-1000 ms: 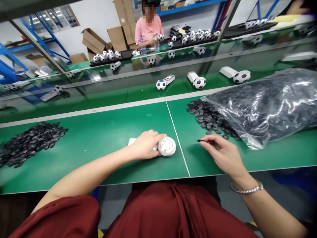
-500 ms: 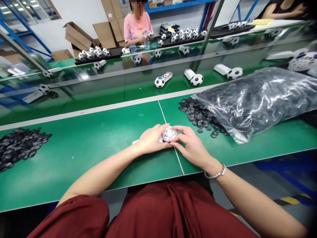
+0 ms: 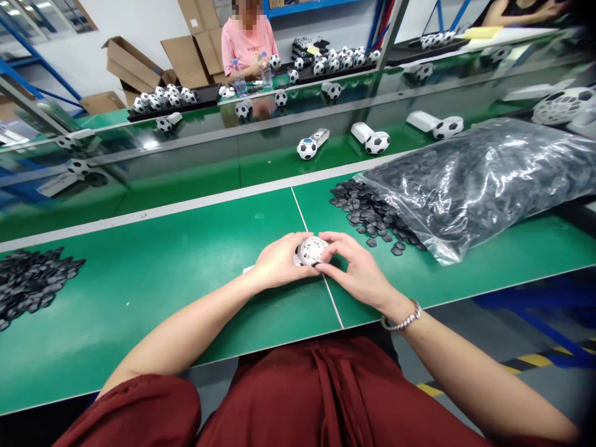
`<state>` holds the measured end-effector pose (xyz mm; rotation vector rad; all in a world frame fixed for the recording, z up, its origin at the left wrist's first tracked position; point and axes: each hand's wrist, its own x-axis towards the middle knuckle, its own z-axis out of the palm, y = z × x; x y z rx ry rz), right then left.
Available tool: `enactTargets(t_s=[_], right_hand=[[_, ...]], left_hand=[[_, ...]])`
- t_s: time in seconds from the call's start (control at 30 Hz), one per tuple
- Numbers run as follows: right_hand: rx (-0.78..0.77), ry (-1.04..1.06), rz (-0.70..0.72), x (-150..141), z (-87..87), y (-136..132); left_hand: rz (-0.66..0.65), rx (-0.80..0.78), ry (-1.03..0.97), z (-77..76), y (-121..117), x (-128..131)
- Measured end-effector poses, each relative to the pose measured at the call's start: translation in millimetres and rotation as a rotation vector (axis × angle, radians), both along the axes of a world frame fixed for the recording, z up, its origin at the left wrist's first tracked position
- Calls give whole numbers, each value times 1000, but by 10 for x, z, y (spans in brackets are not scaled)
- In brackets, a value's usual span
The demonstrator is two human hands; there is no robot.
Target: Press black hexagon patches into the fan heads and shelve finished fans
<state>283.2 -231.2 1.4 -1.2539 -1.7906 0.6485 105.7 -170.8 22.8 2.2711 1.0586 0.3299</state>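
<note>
Between my two hands, low over the green work table (image 3: 186, 298), is a white soccer-ball-shaped fan head (image 3: 313, 251) with an openwork grille facing up. My left hand (image 3: 284, 259) wraps round its left side, thumb along the near edge. The fan's pale handle shows only as a small end beyond that hand; the rest is hidden. Fingers and thumb of my right hand (image 3: 356, 270) close on the right rim. Whether a small piece sits under the right fingertips I cannot make out. Loose black pentagon pieces (image 3: 367, 208) lie beyond my right hand.
A clear plastic bag (image 3: 493, 180) full of black pieces lies at the right. Another black pile (image 3: 37, 279) is at the left. Fans with black-and-white ball heads (image 3: 377, 142) rest on the green conveyor (image 3: 265, 167). A co-worker in pink (image 3: 249, 46) is across the line.
The view has shifted slightly. Both hands stay on the fan head, whose grille now shows more fully. Fans on the conveyor have moved a little to the right relative to the table.
</note>
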Motion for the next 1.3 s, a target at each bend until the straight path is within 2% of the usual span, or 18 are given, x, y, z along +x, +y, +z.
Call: enactTargets(t_s=[0.17,0.37,0.47,0.53,0.67,0.77,0.87,0.97,1.03,1.13,1.2,1.3], right_hand=[[-148,145,-5,12,-88,32],[-96,37,-44,-36,-36,18],[-74,9,-38,104,-18,46],[-14,-105,-119,307,-34,78],[79,-551,-344,737,-137,113],[88,-761,-350,871,-212,108],[93,-846,-324,866,-217,96],[53,-687,-313,788,-149,61],[-44,-414,-254,686,-79,15],[-204,-6,-86,473,16,-59],[-203,92,-8,340,53,-82],[-130,59,23,218,69,-64]], left_hand=[[13,-22,-18,-6,12,20],[18,18,-8,4,-23,24],[16,54,32,10,-54,17],[20,69,59,7,-62,13],[28,75,104,5,-27,20],[-35,112,151,29,24,42],[-108,205,223,63,56,62],[-109,277,256,81,58,64],[-122,265,248,82,54,58],[-148,194,219,79,48,56],[-132,169,194,73,41,67],[-86,176,166,58,20,95]])
